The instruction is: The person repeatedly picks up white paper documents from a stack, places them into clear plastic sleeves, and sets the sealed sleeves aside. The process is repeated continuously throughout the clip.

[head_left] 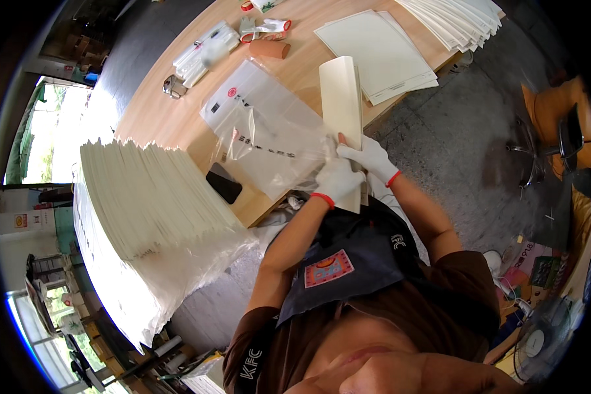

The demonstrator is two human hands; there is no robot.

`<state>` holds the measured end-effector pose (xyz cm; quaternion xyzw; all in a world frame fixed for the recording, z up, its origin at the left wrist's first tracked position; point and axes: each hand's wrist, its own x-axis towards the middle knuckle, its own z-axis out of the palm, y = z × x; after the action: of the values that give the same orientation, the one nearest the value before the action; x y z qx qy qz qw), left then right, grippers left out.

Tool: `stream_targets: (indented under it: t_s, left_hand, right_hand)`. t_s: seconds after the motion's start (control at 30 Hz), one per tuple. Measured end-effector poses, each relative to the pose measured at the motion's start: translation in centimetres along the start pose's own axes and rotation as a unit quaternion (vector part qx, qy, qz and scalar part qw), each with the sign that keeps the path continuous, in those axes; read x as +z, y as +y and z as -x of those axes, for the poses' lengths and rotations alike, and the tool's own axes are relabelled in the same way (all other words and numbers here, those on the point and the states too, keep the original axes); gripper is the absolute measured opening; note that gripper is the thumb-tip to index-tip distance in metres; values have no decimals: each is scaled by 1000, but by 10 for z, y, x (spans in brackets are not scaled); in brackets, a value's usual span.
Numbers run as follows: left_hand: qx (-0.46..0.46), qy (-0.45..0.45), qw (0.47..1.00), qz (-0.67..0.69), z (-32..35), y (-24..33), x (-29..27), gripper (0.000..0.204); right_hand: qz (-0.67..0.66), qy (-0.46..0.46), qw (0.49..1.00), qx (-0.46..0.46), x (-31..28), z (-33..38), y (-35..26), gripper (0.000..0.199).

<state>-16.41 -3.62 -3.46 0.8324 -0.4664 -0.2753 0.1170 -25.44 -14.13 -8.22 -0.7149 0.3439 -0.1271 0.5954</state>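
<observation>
A long, cream folded sheet of paper [341,92] stands across the table's near edge, its lower end in front of my apron. My left hand [339,178], in a white glove with a red cuff, is closed around its lower left side. On the right side, my right hand [371,159], gloved the same way, closes around the folded paper with a fingertip bare at its front. Just left of the hands lie printed transparent plastic bags [269,134], spread flat on the table. Whether the folded paper is one sheet or several, I cannot tell.
A tall stack of cream folded paper [154,197] in plastic wrap stands at the left, beside a black phone [224,183]. Flat white sheets [377,56] and fanned papers [456,23] lie far right. Beyond the bags are a tape roll [174,87], plastic rolls [205,52] and spare gloves [264,27].
</observation>
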Motion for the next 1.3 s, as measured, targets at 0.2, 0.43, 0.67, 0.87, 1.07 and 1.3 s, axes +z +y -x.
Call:
stream_targets:
  t_s: [0.2, 0.43, 0.67, 0.87, 1.07, 1.3]
  left_hand:
    - [47, -31, 839, 541, -17, -92, -17, 60]
    - [108, 43, 737, 666, 48, -122, -173, 46]
    - [50, 205, 913, 350, 104, -76, -42, 41]
    - [278, 361, 890, -10, 84, -62, -34, 30]
    - [212, 280, 928, 124, 60, 4, -75, 37]
    - [70, 229, 921, 307, 77, -96, -6, 18]
  right_hand:
    - [193, 44, 979, -59, -38, 22, -25, 48]
    - [503, -93, 780, -362, -42, 35, -107, 26]
    - [413, -234, 867, -153, -4, -8, -131, 37]
    - [96, -177, 962, -181, 47, -37, -55, 46]
    - [320, -132, 883, -317, 96, -17, -62, 42]
    - [350, 33, 851, -391, 54, 76, -69, 38]
